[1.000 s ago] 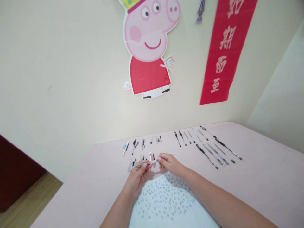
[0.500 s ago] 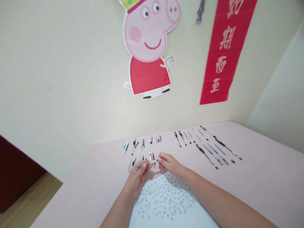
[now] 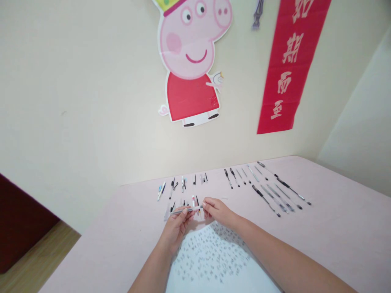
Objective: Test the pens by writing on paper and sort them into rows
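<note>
My left hand (image 3: pixel 176 226) is closed around a thin clear pen (image 3: pixel 185 211), which it holds level over the pink table (image 3: pixel 336 228). My right hand (image 3: pixel 217 211) pinches the right end of that same pen with its fingertips. Both hands hover just beyond a white sheet covered in handwriting (image 3: pixel 214 260). Small pen parts and caps (image 3: pixel 183 185) lie in rows right behind my hands.
Several pens (image 3: pixel 269 189) lie side by side at the far right of the table. A cartoon pig cut-out (image 3: pixel 192 61) and a red banner (image 3: pixel 290 65) hang on the cream wall. Wooden floor (image 3: pixel 33 264) shows past the table's left edge.
</note>
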A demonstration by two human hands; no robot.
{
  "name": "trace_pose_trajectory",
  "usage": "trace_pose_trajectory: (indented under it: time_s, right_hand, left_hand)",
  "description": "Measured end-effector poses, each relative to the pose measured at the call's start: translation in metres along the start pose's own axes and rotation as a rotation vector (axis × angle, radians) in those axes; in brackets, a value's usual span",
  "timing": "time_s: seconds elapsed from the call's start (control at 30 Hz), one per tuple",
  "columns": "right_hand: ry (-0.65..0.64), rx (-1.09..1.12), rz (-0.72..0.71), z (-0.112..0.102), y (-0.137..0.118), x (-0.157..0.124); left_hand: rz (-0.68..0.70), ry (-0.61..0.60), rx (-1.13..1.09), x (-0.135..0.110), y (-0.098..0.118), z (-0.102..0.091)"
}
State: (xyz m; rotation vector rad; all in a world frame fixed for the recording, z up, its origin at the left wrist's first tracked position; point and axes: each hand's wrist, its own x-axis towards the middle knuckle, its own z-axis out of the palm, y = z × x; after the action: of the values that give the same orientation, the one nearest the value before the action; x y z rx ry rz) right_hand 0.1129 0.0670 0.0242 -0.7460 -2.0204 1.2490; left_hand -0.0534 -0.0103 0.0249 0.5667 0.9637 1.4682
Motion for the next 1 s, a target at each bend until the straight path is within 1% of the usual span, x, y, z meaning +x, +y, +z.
trace_pose_trajectory:
  time_s: [0.2,0.3,0.37,0.47,0.57,0.67,0.73,0.8,0.87,1.0]
  right_hand:
    - [-0.027,0.048,-0.022,0.002,-0.001,-0.002]
    - [-0.024,0.045,-0.059,0.003,-0.004,-0.003]
    - [-0.023,-0.035,-0.123,0.004,-0.006,-0.004]
    - [-0.057,-0.254,-0.259,0.005,-0.009,-0.007]
    - [-0.125,-0.401,-0.346,0.007,-0.01,-0.01]
    - [-0.175,-0.487,-0.363,0.008,-0.013,-0.012]
    - [-0.193,-0.539,-0.366,0.007,-0.014,-0.013]
    - [-0.201,-0.561,-0.38,0.006,-0.015,-0.013]
    - [-0.195,-0.551,-0.396,0.005,-0.015,-0.013]
    - [-0.167,-0.516,-0.389,0.007,-0.011,-0.013]
  left_hand:
    - [-0.016,0.002,-0.036,0.0,0.001,0.0]
    - [-0.029,-0.043,-0.004,-0.002,0.002,0.001]
    - [-0.044,-0.104,0.048,-0.005,0.002,0.003]
    - [-0.048,-0.18,0.155,-0.009,0.001,0.006]
    - [-0.023,-0.196,0.288,-0.01,-0.004,0.007]
    - [-0.034,-0.228,0.39,-0.009,-0.011,0.005]
    - [-0.073,-0.25,0.385,-0.008,-0.013,0.004]
    - [-0.099,-0.245,0.36,-0.007,-0.014,0.003]
    - [-0.08,-0.243,0.381,-0.007,-0.013,0.003]
    - [0.01,-0.285,0.496,-0.007,-0.011,0.004]
